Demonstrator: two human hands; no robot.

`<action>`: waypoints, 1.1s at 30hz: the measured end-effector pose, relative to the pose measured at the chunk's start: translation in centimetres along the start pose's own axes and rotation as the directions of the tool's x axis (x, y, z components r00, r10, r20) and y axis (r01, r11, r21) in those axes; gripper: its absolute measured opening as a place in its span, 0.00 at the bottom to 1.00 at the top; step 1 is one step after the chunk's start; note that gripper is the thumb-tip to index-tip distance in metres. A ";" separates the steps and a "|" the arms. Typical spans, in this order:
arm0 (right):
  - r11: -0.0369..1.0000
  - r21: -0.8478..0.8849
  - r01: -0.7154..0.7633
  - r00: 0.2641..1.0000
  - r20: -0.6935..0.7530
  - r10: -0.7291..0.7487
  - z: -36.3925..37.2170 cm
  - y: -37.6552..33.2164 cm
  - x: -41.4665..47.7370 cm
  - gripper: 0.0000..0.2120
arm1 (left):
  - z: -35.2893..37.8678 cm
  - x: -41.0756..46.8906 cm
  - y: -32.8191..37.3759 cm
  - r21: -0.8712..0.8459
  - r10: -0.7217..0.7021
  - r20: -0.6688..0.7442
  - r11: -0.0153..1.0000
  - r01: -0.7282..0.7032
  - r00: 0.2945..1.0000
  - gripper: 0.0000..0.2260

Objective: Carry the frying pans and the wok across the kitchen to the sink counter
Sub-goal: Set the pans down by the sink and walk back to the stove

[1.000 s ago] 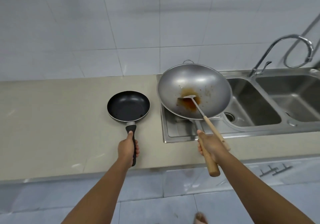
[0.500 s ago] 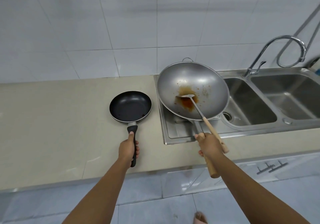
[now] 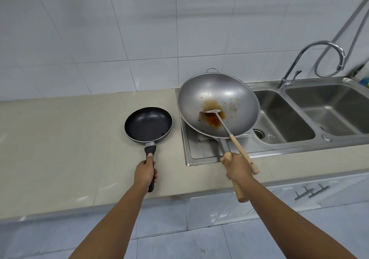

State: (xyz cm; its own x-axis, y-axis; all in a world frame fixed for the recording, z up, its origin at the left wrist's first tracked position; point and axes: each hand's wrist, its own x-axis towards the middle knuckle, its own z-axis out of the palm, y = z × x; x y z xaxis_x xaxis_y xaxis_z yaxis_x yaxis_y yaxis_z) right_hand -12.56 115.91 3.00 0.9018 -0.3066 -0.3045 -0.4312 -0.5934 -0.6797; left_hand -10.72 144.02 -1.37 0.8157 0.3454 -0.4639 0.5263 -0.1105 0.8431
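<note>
A small black frying pan (image 3: 148,124) rests on the beige counter (image 3: 60,142), its black handle pointing toward me. My left hand (image 3: 145,172) is closed around that handle. A large steel wok (image 3: 218,104) with brown sauce stains sits tilted over the sink's drainboard (image 3: 199,152). A metal spatula (image 3: 225,126) with a wooden grip lies inside it, sticking out over the near rim. My right hand (image 3: 237,167) grips the wok's long wooden handle.
A steel double sink (image 3: 303,118) lies to the right of the wok, with a curved tap (image 3: 311,58) behind it. White tiled wall stands at the back. Cabinet doors with metal pulls (image 3: 311,190) are below the counter edge.
The pan and wok have barely moved; both hands keep their grips. The view has shifted slightly, showing the wok tilted a bit more over the drainboard.
</note>
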 end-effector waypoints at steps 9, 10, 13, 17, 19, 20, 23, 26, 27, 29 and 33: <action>0.991 -0.122 0.059 0.995 0.081 -0.050 -0.8 1.3 -3.2 0.24 | 1.1 -4.1 -1.4 0.290 0.131 -0.194 0.954 -0.071 0.972 0.17; 0.986 -0.145 0.081 0.994 0.084 -0.069 -1.0 1.5 -3.7 0.25 | 1.4 -5.1 -1.6 0.291 0.144 -0.223 0.954 -0.075 0.964 0.16; 0.964 -0.212 0.162 0.986 0.081 -0.148 -2.0 2.2 -5.1 0.27 | 2.9 -8.1 -2.3 0.408 0.229 -0.315 0.909 -0.086 0.921 0.20; 0.919 -0.295 0.263 0.965 0.073 -0.253 -4.2 3.4 -6.1 0.26 | 5.6 -11.2 -1.8 0.606 0.376 -0.288 0.783 -0.136 0.881 0.28; 0.901 -0.338 0.272 0.962 0.066 -0.265 -6.0 4.4 -5.9 0.28 | 7.5 -12.1 -0.9 0.687 0.437 -0.195 0.700 -0.195 0.878 0.28; 0.890 -0.361 0.278 0.960 0.068 -0.271 -7.1 5.2 -5.6 0.29 | 8.8 -12.5 -0.3 0.714 0.459 -0.135 0.660 -0.235 0.878 0.28; 0.857 -0.442 0.265 0.964 0.098 -0.248 -10.7 8.5 -4.6 0.32 | 13.7 -14.1 1.9 0.758 0.520 0.061 0.531 -0.378 0.852 0.29; 0.845 -0.491 0.210 0.978 0.105 -0.182 -14.0 12.8 -3.9 0.33 | 19.4 -16.0 3.6 0.774 0.539 0.293 0.352 -0.527 0.790 0.29; 0.841 -0.500 0.206 0.979 0.112 -0.173 -14.7 13.7 -3.6 0.33 | 20.9 -16.4 4.1 0.775 0.536 0.350 0.295 -0.559 0.768 0.29; 0.845 -0.513 0.151 0.988 0.074 -0.132 -17.4 17.0 -3.6 0.32 | 25.6 -18.3 5.1 0.744 0.500 0.512 0.148 -0.651 0.698 0.30; 0.886 -0.462 -0.050 0.998 -0.049 0.031 -22.7 25.0 -3.3 0.31 | 35.6 -22.5 5.5 0.616 0.338 0.754 -0.067 -0.785 0.563 0.30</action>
State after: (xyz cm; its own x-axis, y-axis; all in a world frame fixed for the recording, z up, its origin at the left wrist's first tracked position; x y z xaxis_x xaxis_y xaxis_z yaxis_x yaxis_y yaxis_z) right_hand -26.96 85.16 2.17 0.8856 -0.3609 -0.2922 -0.4399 -0.8537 -0.2787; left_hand -17.57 102.46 4.05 0.8185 -0.5452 -0.1812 -0.5272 -0.8381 0.1403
